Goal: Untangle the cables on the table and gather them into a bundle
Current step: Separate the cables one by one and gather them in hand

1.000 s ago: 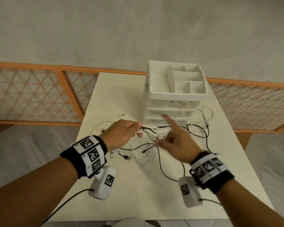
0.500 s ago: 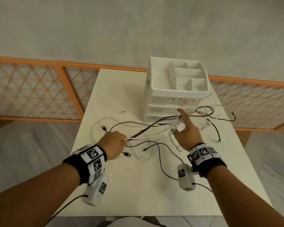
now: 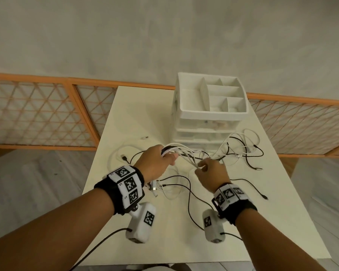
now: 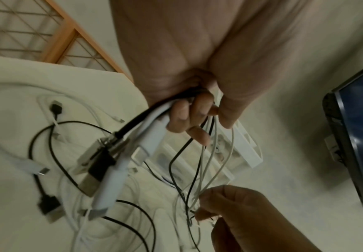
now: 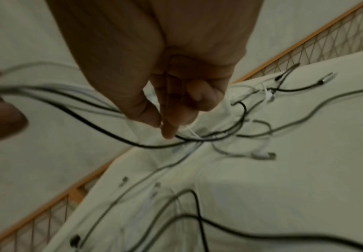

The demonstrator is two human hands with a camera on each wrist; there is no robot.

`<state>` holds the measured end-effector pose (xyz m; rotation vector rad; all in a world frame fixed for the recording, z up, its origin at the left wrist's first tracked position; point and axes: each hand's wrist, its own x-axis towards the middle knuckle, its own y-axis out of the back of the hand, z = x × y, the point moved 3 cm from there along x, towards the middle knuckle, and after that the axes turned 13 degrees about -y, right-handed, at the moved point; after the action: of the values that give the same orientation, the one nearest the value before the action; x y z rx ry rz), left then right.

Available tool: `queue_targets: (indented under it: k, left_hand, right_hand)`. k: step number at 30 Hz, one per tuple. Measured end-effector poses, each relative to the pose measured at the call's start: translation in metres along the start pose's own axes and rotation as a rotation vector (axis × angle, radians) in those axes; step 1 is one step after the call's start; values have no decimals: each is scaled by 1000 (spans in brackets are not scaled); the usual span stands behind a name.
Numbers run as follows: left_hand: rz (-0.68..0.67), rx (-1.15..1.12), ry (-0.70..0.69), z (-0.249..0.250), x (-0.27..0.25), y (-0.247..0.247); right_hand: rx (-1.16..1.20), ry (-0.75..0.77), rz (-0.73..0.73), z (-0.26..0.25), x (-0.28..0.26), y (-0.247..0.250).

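Already my left hand (image 3: 155, 163) is clamped on the cables (image 3: 186, 151) while my right hand (image 3: 210, 173) pinches strands at 3 o'clock over the counter (image 3: 243, 222); tugging could tighten knots or drag the drawer organiser (image 3: 207, 118) at 12.

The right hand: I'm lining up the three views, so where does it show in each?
Head: the right hand is right of centre above the table, pinching cables.
Left wrist: bottom right, fingertips on the thin strands.
Right wrist: top centre, seen from behind the palm.
Shared landmark: the cables running from it to the left hand.
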<state>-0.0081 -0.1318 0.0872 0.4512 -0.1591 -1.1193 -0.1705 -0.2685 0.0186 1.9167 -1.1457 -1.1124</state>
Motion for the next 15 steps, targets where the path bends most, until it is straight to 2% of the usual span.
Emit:
queue_targets:
  k: [2, 7, 9, 12, 15]
  left_hand:
    - [39, -81, 9, 5, 5, -2]
    - [17, -161, 18, 6, 10, -5]
    - [3, -177, 34, 3, 12, -6]
    - [-9, -184, 54, 0, 14, -7]
    - [-36, -243, 14, 7, 16, -13]
  right_hand:
    - [-27, 23, 16, -7, -3, 7]
    - [-339, -92, -248, 20, -24, -49]
    - [-393, -58, -244, 22, -28, -54]
    - [-262, 163, -126, 0, -26, -27]
    - [52, 397, 1, -41, -37, 35]
